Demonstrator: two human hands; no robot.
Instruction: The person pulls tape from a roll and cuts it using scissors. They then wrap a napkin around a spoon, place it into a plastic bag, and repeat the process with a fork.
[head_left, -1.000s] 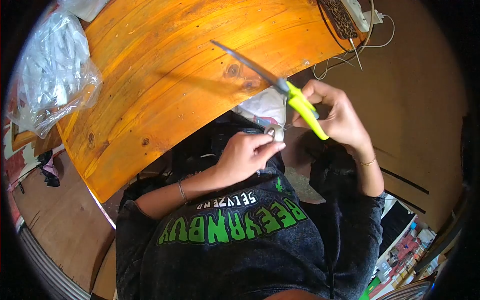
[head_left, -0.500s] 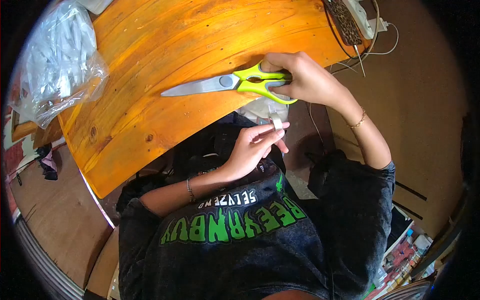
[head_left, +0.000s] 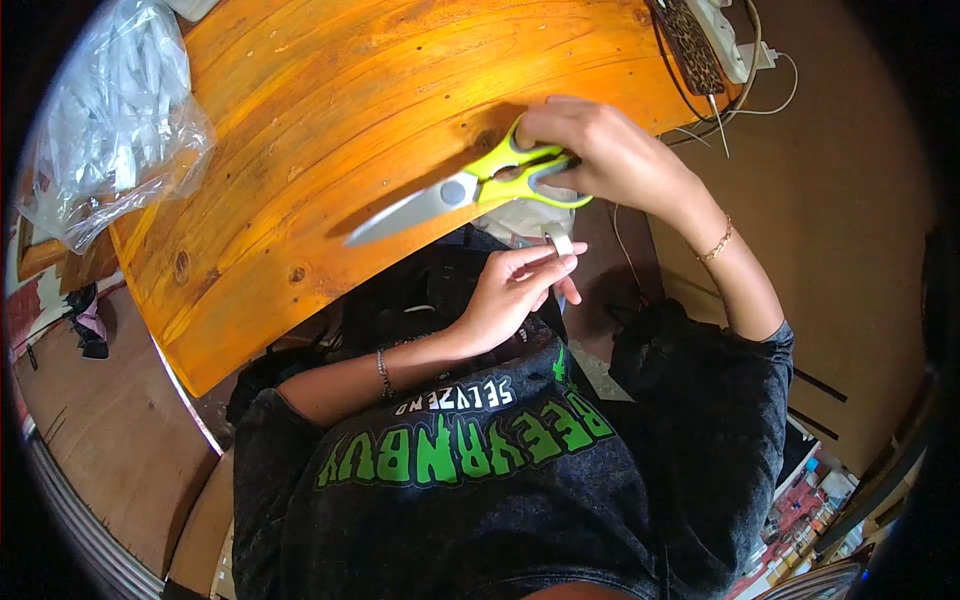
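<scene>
Over the orange wooden table [head_left: 300,120], the right hand [head_left: 605,150] grips the green-handled scissors [head_left: 470,187] by the loops for control; the left hand [head_left: 510,285] pinches the white tape [head_left: 561,243] to keep it free.

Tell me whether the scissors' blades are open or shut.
Shut: the scissors show one tapering, slightly blurred blade over the table, with the right hand on their green handles.

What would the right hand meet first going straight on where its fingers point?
The right hand grips the scissors; past their handles its line crosses only the wooden table, apparently free, though height is unclear.
</scene>
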